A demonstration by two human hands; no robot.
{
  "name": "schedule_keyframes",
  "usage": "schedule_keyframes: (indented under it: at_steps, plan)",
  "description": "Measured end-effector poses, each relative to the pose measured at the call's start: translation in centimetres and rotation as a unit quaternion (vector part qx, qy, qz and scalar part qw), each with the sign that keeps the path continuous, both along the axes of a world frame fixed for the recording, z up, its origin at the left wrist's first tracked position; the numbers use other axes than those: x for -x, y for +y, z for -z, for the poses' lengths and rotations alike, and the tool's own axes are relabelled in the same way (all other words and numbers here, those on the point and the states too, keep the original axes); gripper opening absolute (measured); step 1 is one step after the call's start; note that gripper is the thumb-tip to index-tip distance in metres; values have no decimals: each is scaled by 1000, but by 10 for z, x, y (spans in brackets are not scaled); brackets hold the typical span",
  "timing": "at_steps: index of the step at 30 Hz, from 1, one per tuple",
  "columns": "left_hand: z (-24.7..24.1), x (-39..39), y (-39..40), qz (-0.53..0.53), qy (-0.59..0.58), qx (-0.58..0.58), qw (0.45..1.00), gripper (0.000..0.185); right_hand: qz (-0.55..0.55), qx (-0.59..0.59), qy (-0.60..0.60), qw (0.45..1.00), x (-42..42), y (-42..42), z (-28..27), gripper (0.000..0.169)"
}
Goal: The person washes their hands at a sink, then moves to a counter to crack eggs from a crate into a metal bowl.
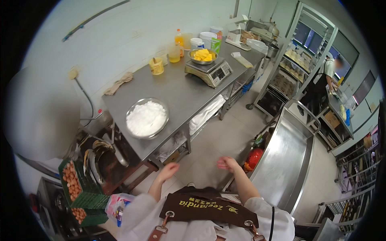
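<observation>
My left hand [169,171] is in the air by the front edge of the steel worktable [172,90], slightly blurred, with nothing visible in it. My right hand [228,164] is also empty, its fingers loosely extended, left of a stainless-steel trough-like cart [282,150]. On the table's near end stands a metal bowl [165,125] heaped with white powder [146,119]. Farther along, a digital scale [208,73] bears a steel bowl [205,62] of yellow blocks [202,55]. Neither hand touches these things.
Green crates [90,197] of eggs [71,180] stand at lower left, near a blurred rounded grey shape [42,114]. Tubs [156,66] and jugs [174,54] line the wall. A wheeled tray rack [277,86] and a person [324,72] at another counter are at right.
</observation>
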State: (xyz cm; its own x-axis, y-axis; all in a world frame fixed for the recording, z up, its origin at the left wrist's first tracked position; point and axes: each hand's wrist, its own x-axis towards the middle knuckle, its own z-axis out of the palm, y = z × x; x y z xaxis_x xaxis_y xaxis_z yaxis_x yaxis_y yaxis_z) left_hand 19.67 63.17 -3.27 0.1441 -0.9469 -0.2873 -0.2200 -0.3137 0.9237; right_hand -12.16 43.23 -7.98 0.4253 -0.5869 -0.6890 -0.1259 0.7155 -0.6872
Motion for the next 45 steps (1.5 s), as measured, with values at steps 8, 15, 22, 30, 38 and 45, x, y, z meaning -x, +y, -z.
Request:
schedule_keyframes:
  at_steps: [8, 15, 22, 30, 38, 45]
  plan:
    - [-104, 33, -323, 111, 207, -9, 972, 32, 211, -197, -155, 945, 137, -105, 117, 12]
    - [-81, -12, -486, -106, 426, -3, 898, 38, 310, -221, -42, 924, 137, -244, 130, 16]
    - [-86, -75, -614, -268, 406, 108, 867, 55, 221, -58, -23, 973, 87, -444, 31, 27]
    - [-123, -78, -690, -420, 246, 176, 856, 63, 164, -202, -23, 965, 83, -621, 66, 24]
    - [-133, -81, -740, -524, 197, 76, 825, 39, 208, -193, -11, 959, 92, -780, 72, 15]
    - [-127, -40, -743, -620, 186, 62, 760, 32, 96, -249, 21, 964, 49, -902, 70, 25]
